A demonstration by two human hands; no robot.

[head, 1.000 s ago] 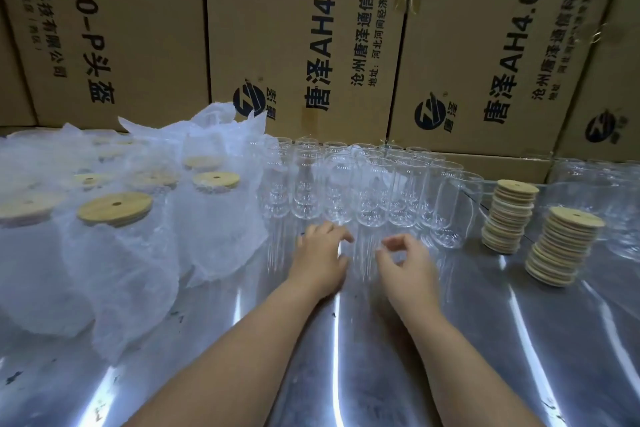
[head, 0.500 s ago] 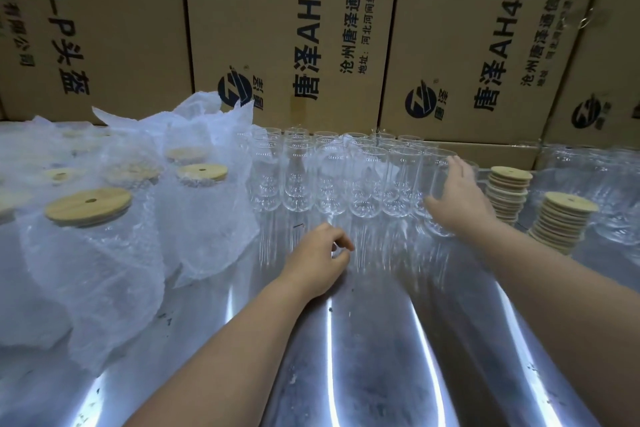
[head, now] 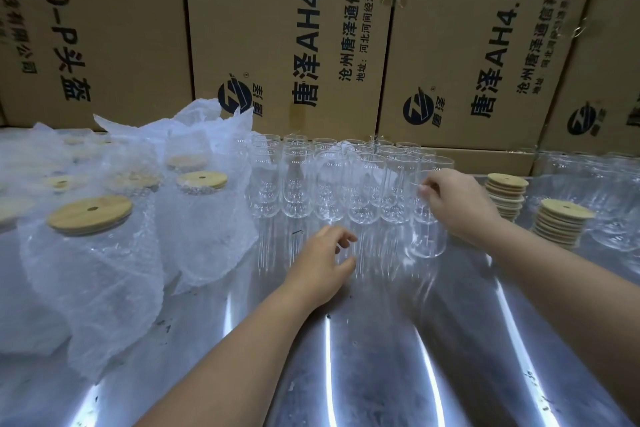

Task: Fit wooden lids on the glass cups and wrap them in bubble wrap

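Right hand (head: pixel 457 205): at 2 o'clock from the middle of your view, reaching over the right end of the cup rows. Your fingers are curled onto the top of one cup and clamped on it, with the thumb tip at its rim.
Held cup (head: pixel 426 232): bare glass with no lid, roughly upright, just in front of the front row at its right end. It is blurred, so you cannot tell whether its base touches the table.
Left hand (head: pixel 322 267): near the centre, at 8 o'clock from the held cup and apart from it. Your fingers are loosely curled, thumb and forefinger a little apart, holding nothing.
Glass cups (head: pixel 329 184): unlidded and upright, packed in close rows at 12 o'clock from your left hand.
Lid stacks (head: pixel 507 193): two piles of round wooden lids at 3 o'clock, just beyond your right wrist. The nearer pile (head: pixel 561 226) sits beside the farther one.
Wrapped cups (head: pixel 90 219): at 9 to 10 o'clock, several with wooden lids fitted, each sheathed in bubble wrap (head: pixel 114 281) that reaches up to the lid.
Other glassware (head: pixel 609 191): far right, behind the lid stacks, too blurred to count.
Table (head: pixel 381 357): shiny metal, streaked with light, filling 6 o'clock.
Cardboard boxes (head: pixel 287 28): a printed wall of them at 12 o'clock, directly behind the cups.
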